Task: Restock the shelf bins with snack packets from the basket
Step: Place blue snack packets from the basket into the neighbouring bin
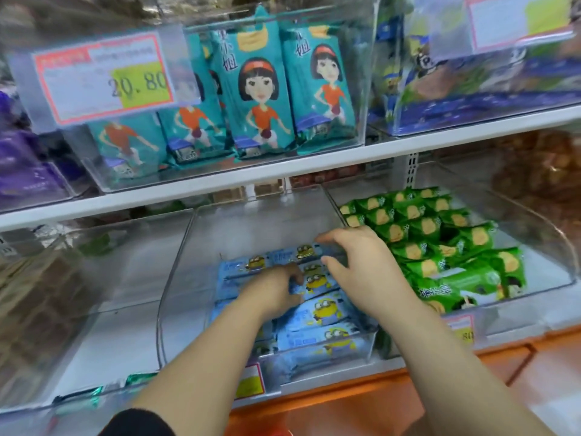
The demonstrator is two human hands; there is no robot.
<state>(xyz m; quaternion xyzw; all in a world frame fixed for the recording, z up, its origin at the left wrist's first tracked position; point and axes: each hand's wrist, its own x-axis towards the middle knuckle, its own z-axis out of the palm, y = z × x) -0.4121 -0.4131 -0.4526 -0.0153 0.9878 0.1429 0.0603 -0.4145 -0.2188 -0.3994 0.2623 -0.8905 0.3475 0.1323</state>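
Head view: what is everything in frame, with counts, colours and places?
blue packets: several, light blue with yellow cartoon figures, in middle clear bin
green packets: many, green and yellow, in right bin
teal packets: at least five, teal, upright in upper bin
price tag: one, red-bordered, reads 20.80, on upper bin's front
purple packets: several, purple, far left
left hand: one, fingers curled on blue packets
right hand: one, fingers spread over blue packets

Fingertips of the left hand (270, 291) are buried in the blue packets (327, 313), the right forearm (440, 335) blocks part of the lower price tag (462, 330), and the top-right label (515, 20) is too blurry to read.
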